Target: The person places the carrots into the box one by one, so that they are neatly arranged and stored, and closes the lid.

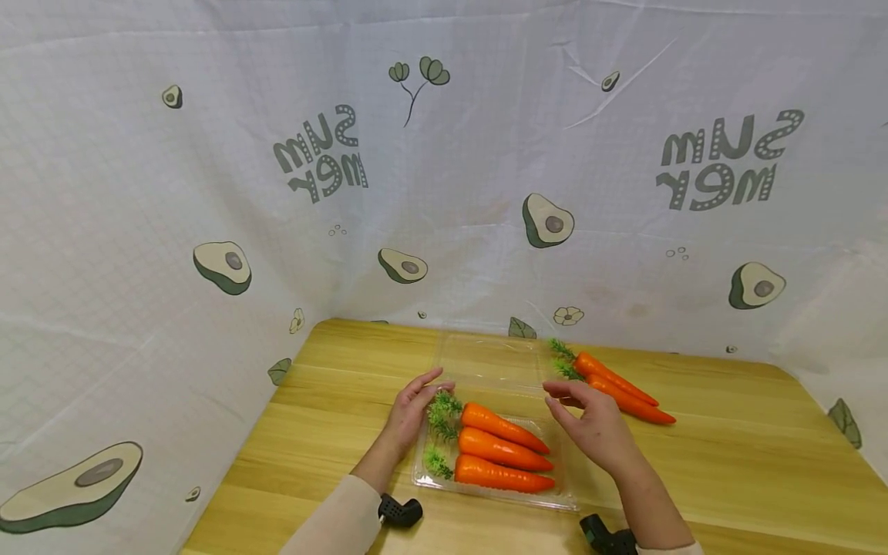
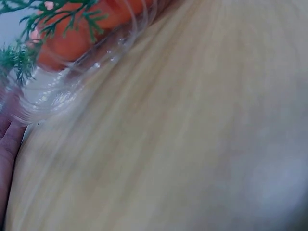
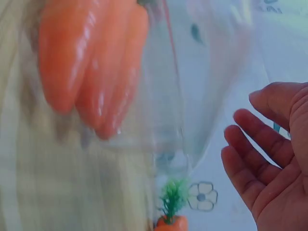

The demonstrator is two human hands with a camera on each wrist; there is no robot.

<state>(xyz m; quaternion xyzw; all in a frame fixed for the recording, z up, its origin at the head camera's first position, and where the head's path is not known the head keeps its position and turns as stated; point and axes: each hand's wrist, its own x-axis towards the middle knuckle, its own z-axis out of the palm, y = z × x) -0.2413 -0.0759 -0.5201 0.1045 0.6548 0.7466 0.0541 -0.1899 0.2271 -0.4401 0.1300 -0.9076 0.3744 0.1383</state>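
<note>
Carrots (image 1: 505, 449) aligned in box (image 1: 499, 497) between left hand (image 1: 408, 418) and right hand (image 1: 598, 433), apparently for snug fit; both relaxed, nothing gripped.

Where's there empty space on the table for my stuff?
Bare table lies left of the left hand, up to the printed cloth, and right of the right hand, beyond the two loose carrots. It's crowded in the middle: the clear box with three carrots inside, its open lid behind.

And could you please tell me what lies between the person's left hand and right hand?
In the head view, a clear plastic container with three carrots in it lies between the left hand and right hand.
</note>
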